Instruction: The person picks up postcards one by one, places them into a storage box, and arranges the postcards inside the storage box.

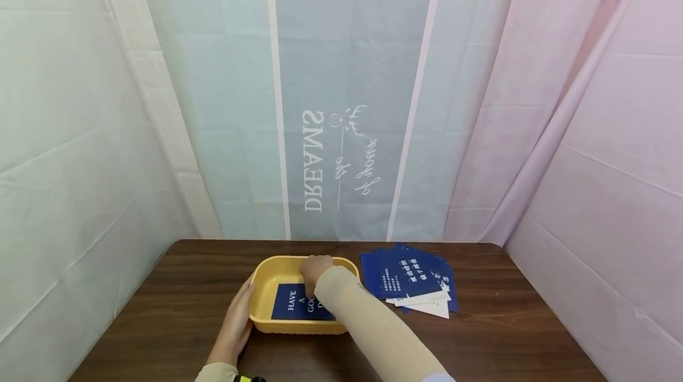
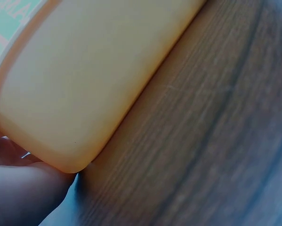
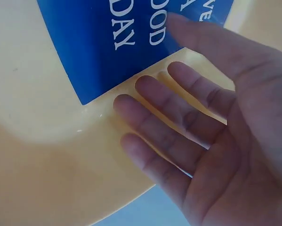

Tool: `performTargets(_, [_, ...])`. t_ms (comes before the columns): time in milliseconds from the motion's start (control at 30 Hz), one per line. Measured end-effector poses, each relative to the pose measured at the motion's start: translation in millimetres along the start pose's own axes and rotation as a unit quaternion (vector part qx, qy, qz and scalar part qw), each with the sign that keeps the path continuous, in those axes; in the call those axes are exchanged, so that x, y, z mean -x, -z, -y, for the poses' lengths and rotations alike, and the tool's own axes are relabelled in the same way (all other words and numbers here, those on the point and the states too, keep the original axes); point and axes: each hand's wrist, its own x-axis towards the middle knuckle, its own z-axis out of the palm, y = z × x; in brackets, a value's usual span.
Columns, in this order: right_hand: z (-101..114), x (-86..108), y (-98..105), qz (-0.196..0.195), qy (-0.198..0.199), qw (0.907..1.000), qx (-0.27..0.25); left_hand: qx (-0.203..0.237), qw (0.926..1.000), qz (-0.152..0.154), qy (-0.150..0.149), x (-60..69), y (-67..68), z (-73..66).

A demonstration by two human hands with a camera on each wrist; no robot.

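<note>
A yellow tray (image 1: 299,327) stands on the table with a blue card (image 1: 284,305) lying flat on its floor; white letters show on the card. Along the tray's left outer wall rests my left hand (image 1: 235,324); only part of that hand (image 2: 25,188) shows at the tray's corner in the left wrist view. My right hand (image 1: 318,272) is inside the tray at its back right. In the right wrist view this hand (image 3: 211,127) has its fingers spread and loosely bent beside the card's edge, the thumb over the card (image 3: 98,52). Whether the thumb touches it, I cannot tell.
Right of the tray, a loose, overlapping pile of blue cards (image 1: 411,272) with a few white ones (image 1: 434,308) lies on the brown wooden table (image 1: 496,322). Behind the table hangs a printed curtain (image 1: 347,61), with pale cloth at both sides.
</note>
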Motion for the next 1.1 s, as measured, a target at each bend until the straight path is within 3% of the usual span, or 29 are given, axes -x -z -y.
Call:
performTargets(200, [-19, 1.5, 9, 0.025, 0.014, 0.9973, -0.067, -0.007, 0.9999, 0.006, -0.007, 2.8, 1.0, 0.2])
performTargets(333, [-39, 1.4, 17, 0.029, 0.012, 0.9906, -0.133, -0.007, 0.9999, 0.008, -0.008, 3.0, 0.8, 0.4])
performTargets(500, [-68, -2.7, 15, -0.028, 0.051, 0.9794, -0.194, -0.006, 1.0000, 0.002, -0.001, 2.2, 0.8, -1.3])
performTargets(633, [-91, -3.4, 8, -0.076, 0.058, 0.9706, -0.221, -0.006, 1.0000, -0.001, 0.002, 1.4, 0.7, -2.8])
performTargets(767, [-110, 2.8, 6, -0.096, 0.035, 0.9687, -0.227, -0.008, 0.9999, -0.005, 0.004, 1.3, -0.1, -3.1])
performTargets(900, [-129, 15.2, 5, -0.096, 0.004, 0.9731, -0.210, -0.008, 1.0000, -0.001, -0.001, 1.5, -1.8, -2.0])
performTargets(1100, [-163, 33.8, -8, -0.105, -0.013, 0.9741, -0.200, -0.005, 0.9999, -0.009, 0.003, 1.0, -1.0, 0.0])
